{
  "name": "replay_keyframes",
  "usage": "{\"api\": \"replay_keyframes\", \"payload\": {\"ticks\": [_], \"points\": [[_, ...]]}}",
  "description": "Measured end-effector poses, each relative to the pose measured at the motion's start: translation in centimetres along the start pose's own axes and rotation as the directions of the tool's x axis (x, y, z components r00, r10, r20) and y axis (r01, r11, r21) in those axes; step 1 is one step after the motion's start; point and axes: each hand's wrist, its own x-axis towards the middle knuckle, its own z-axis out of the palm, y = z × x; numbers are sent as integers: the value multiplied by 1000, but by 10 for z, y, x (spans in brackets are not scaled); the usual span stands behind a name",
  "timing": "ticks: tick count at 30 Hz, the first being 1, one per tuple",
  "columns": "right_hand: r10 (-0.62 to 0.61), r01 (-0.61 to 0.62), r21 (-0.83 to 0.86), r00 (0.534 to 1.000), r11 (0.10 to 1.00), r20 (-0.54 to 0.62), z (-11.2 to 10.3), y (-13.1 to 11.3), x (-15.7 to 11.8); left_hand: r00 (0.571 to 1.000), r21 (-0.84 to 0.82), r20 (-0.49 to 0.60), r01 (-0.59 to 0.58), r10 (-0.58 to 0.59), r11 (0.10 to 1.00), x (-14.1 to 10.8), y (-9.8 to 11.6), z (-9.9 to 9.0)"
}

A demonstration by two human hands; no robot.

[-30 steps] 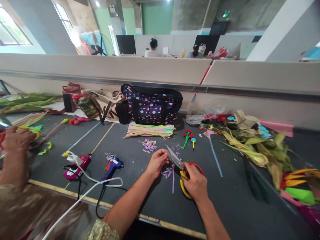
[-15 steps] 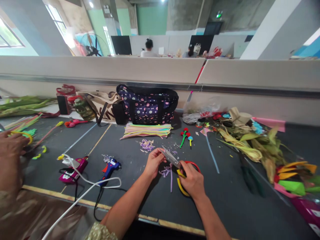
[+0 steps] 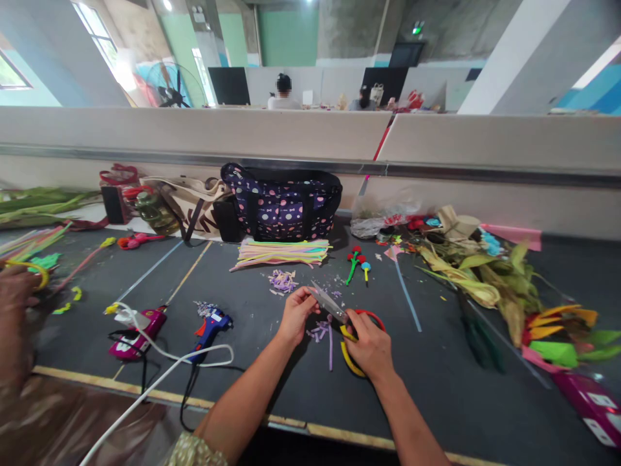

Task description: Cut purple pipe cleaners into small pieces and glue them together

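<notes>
View swung right, right fingers [image 3: 363,322] gripping scissors [image 3: 330,303], grip of left fingers [image 3: 303,298] unclear, clippings [image 3: 283,281] beyond, glue gun [image 3: 210,329] to left

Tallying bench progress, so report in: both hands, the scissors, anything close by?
Right hand gripping scissors. Left hand close at the blades; anything pinched there, cannot tell. Purple cut pieces and longer purple strip on tabletop between hands.

The right hand [image 3: 369,344] grips red-and-yellow scissors [image 3: 332,304], their blades beside the pinched fingertips of the left hand [image 3: 297,317]. On the dark table [image 3: 431,372], 2 heaps of purple bits [image 3: 283,281] lie near the hands, a bundle of pipe cleaners [image 3: 280,253] rests before a spotted bag [image 3: 281,210], and a blue glue gun [image 3: 211,330] lies off left.
</notes>
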Motion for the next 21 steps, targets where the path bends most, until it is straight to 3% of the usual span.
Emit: {"api": "replay_keyframes", "payload": {"ticks": [21], "points": [[16, -16, 9, 1000, 1000, 4, 4, 1, -2, 999, 58, -46, 8, -6, 998, -1, 5, 5]]}}
